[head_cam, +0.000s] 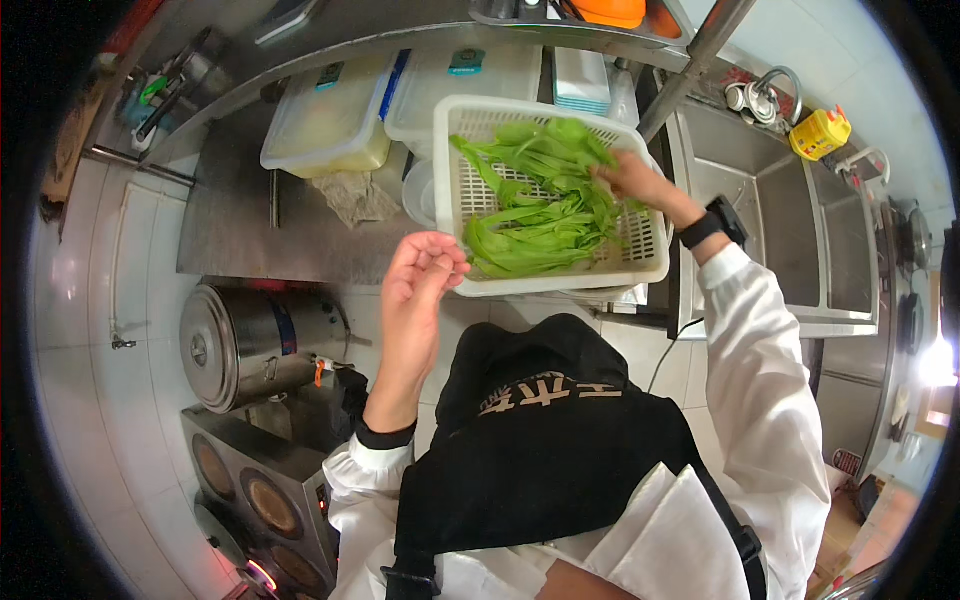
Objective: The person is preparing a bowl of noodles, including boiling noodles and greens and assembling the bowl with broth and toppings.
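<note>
A white plastic basket (551, 281) with slotted walls sits before me at the front edge of the steel counter, tilted slightly. Green leafy vegetables (540, 225) lie in it in two loose bunches. My right hand (634, 178) reaches over the basket's right side, its fingers closed on the leaf ends of the upper bunch. At the basket's lower left corner is my left hand (427, 270), raised with curled fingers near the rim; whether its fingertips touch the rim or a leaf, I cannot tell.
Lidded plastic bins (330, 127) and a crumpled grey cloth (356, 196) lie left of the basket. A steel sink (787, 217) is on the right, with a yellow bottle (820, 133) behind it. A steel shelf (420, 34) crosses above. Lower left stand a lidded steel pot (262, 345) and a burner unit (255, 465).
</note>
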Demonstrator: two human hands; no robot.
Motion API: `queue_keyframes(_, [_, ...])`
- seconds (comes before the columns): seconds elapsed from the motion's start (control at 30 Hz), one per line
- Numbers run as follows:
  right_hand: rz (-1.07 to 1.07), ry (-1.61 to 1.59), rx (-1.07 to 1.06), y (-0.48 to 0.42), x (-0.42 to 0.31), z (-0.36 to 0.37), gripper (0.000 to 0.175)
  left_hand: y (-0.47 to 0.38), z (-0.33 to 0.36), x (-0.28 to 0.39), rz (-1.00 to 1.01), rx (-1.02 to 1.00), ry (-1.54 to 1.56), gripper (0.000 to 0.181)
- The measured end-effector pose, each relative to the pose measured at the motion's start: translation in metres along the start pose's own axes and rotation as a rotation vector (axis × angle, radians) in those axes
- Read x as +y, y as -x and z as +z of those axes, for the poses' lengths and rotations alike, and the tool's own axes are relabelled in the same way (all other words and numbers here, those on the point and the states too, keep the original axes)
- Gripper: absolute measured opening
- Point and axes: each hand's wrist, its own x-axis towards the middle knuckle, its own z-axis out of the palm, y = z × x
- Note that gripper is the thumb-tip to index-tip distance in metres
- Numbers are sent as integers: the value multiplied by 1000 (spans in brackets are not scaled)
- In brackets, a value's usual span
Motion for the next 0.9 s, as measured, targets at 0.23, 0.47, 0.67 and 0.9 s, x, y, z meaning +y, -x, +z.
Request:
queue_keyframes(0.23, [41, 287, 25, -5, -13, -5, 32, 5, -2, -10, -52, -32, 4, 13])
queue_keyframes(0.47, [163, -281, -103, 12, -78, -36, 31, -12, -2, 9, -28, -70, -30, 13])
queue_keyframes(0.67, [40, -402, -22, 25, -97, -38, 37, -27, 18, 20, 1, -187, -52, 14])
queue_keyframes(0.9, [-197, 37, -243, 42, -124, -34, 38, -65, 80, 29, 672, -238, -669, 31])
